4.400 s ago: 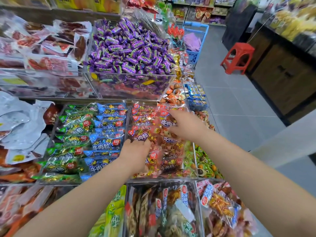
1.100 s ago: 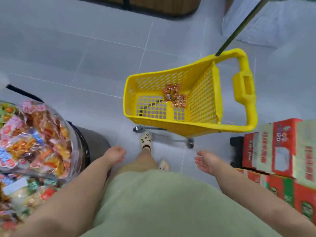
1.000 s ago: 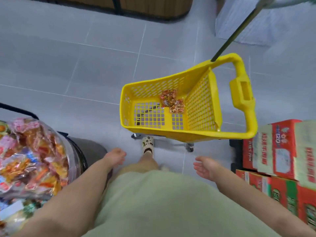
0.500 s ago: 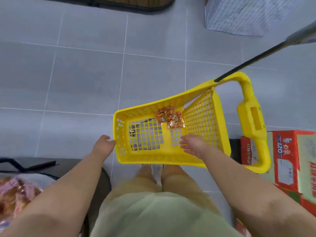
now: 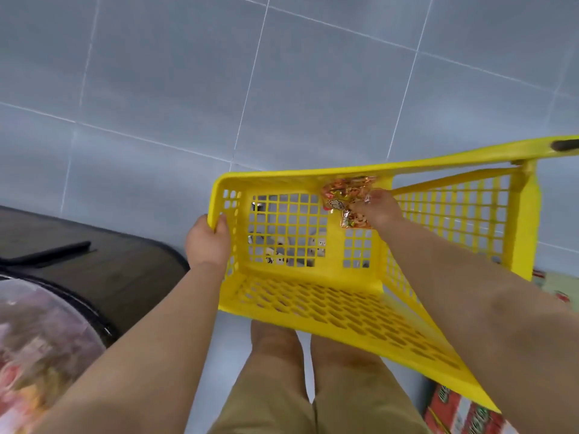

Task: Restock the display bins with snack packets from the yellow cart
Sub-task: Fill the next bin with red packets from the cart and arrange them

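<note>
The yellow cart (image 5: 313, 303) stands on the grey floor right below me, its lattice basket open toward me. My left hand (image 5: 206, 242) grips the basket's left rim, fingers curled over the edge. My right hand (image 5: 377, 209) reaches deep into the basket and pinches the orange-red snack packets (image 5: 343, 197) lying at the far corner of the bottom. One packet hangs just under the fingers. The display bins are out of view apart from a blurred clear tub at the lower left.
A blurred clear tub of mixed snacks (image 5: 40, 349) sits at the lower left on a dark stand (image 5: 103, 264). Red cardboard boxes (image 5: 460, 411) lie at the lower right under the cart. My legs (image 5: 310, 383) stand close against the basket.
I have bent down closer over the cart. My left hand moved onto the basket's rim and gripped it. My right hand went from the near wall to the packets and closed on them.
</note>
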